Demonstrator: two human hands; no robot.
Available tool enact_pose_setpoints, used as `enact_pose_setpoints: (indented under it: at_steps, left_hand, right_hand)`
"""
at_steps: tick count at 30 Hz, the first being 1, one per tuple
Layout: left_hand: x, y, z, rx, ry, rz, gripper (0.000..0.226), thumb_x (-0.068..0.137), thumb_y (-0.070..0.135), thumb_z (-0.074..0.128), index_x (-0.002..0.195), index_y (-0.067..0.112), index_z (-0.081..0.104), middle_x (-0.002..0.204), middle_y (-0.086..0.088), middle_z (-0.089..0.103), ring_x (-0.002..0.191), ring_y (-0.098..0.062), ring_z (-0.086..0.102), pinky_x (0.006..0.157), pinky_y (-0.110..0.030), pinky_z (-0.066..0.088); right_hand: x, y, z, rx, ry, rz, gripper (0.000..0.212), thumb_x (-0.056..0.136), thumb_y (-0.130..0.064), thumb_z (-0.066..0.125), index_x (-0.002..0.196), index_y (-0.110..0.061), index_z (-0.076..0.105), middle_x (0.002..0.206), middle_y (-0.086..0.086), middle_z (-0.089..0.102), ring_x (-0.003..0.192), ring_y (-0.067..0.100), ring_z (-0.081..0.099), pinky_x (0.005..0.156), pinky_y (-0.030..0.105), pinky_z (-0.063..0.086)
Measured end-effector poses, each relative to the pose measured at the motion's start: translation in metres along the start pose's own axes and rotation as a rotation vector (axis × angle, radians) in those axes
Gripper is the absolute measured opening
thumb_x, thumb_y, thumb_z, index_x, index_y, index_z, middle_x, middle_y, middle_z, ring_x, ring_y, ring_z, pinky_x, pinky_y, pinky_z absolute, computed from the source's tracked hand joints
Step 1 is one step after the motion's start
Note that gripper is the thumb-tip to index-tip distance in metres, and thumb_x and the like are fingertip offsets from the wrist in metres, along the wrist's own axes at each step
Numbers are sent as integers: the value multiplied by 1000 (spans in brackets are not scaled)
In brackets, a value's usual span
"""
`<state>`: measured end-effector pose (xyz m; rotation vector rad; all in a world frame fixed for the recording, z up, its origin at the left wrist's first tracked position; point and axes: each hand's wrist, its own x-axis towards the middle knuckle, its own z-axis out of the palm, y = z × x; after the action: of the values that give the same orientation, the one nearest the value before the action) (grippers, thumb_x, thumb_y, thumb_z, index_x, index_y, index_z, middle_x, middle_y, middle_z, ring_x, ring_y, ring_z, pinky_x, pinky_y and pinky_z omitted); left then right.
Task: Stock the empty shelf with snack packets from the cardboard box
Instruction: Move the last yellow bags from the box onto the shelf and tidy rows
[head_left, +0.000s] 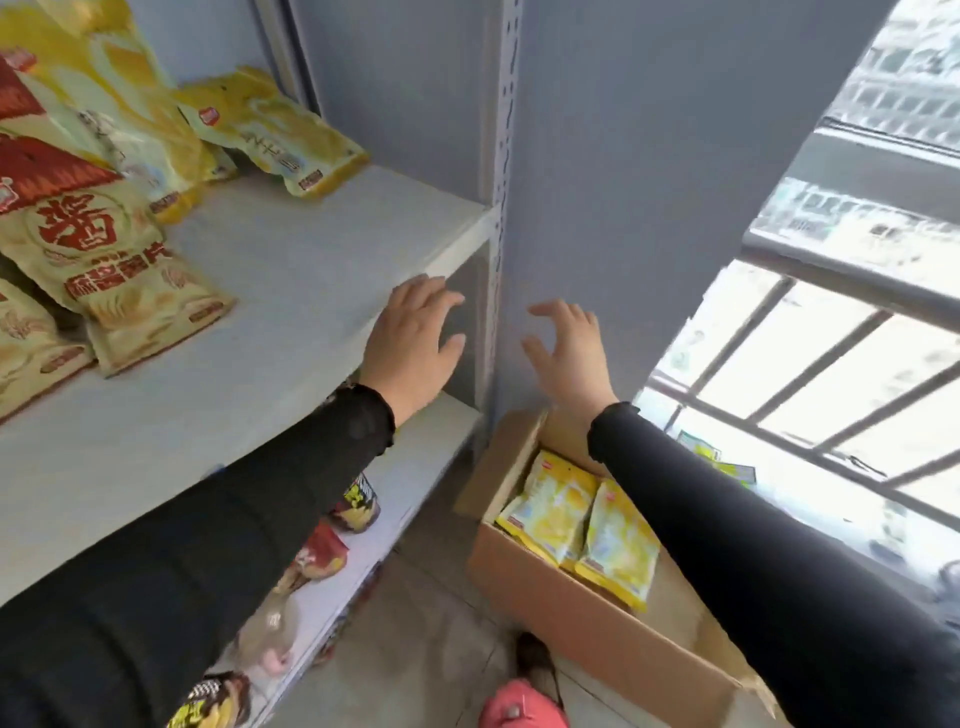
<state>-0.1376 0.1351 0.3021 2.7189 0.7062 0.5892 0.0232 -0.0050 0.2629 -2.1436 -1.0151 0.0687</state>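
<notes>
A white shelf board (291, 270) fills the left of the head view. Yellow snack packets (270, 130) lean at its back, and tan packets with red print (119, 275) lie at its left. My left hand (410, 343) hovers over the shelf's front right edge, fingers relaxed, holding nothing. My right hand (566, 353) is in the air just right of the shelf post, fingers spread, holding nothing. Below it an open cardboard box (587, 618) stands on the floor with two yellow packets (582, 530) showing inside.
A perforated upright post (501, 171) marks the shelf's right corner against a blue-grey wall. A lower shelf (415, 467) holds several packets and cans. A barred window (831, 374) is at the right. A pink shoe (519, 706) is on the floor.
</notes>
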Motion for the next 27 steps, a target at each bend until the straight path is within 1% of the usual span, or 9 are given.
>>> enact_pose_setpoints:
  at_steps: [2,4,8,12,17,20,23,25,27]
  left_hand:
    - [-5,20,33,-23,-82,5,41,96,25,61,135,15,56,152,-8,45,144,-29,32,121,-43,25]
    - [-9,35,70,-32,-164,9,40,96,23,61,134,12,57,149,-9,47,142,-30,34,120,-40,23]
    - [-18,63,151,-61,-326,-53,41,94,22,61,133,13,57,146,-8,49,138,-29,38,117,-38,28]
    - [-34,82,228,-85,-511,-165,45,95,23,59,138,15,52,145,-5,50,136,-26,41,114,-38,32]
    - [-54,84,311,-148,-710,-414,49,97,26,60,144,20,46,146,-4,52,133,-27,48,108,-39,41]
    - [-67,68,357,-146,-794,-509,53,97,27,62,146,22,43,147,-3,53,128,-27,54,103,-40,46]
    - [-72,47,401,-158,-834,-614,60,94,22,67,147,19,41,147,-7,53,127,-30,55,105,-42,46]
    - [-73,33,430,-157,-848,-673,66,91,18,70,149,15,39,147,-11,51,130,-32,52,108,-43,43]
    - [-74,22,457,-133,-854,-704,72,89,18,72,151,12,37,147,-14,49,132,-33,50,110,-44,41]
  right_hand:
    - [-18,39,-8,-17,-23,67,34,96,-26,63,129,-18,60,132,3,59,125,26,46,104,39,41]
    - [-36,79,-14,-28,-65,168,34,96,-25,62,129,-17,59,131,5,58,125,27,46,104,38,39]
    - [-79,165,-17,15,-199,413,38,95,-24,62,132,-14,56,131,9,58,125,31,48,105,42,40]
    - [-122,244,-10,90,-325,685,46,94,-29,65,136,-14,54,136,10,58,127,32,52,106,45,44]
    - [-159,316,11,202,-423,982,55,94,-30,67,143,-13,48,142,6,56,126,25,56,104,39,47]
    - [-175,353,33,246,-453,1142,58,95,-31,69,144,-11,45,143,8,54,117,24,58,99,35,46]
    - [-189,383,58,291,-438,1266,64,95,-30,69,148,-9,40,144,10,52,96,19,54,90,30,41]
    - [-197,399,75,307,-411,1336,69,94,-32,70,151,-9,37,149,9,48,99,20,54,93,32,42]
    - [-204,416,95,297,-370,1393,76,91,-37,73,151,-9,36,151,10,46,117,27,57,102,39,46]
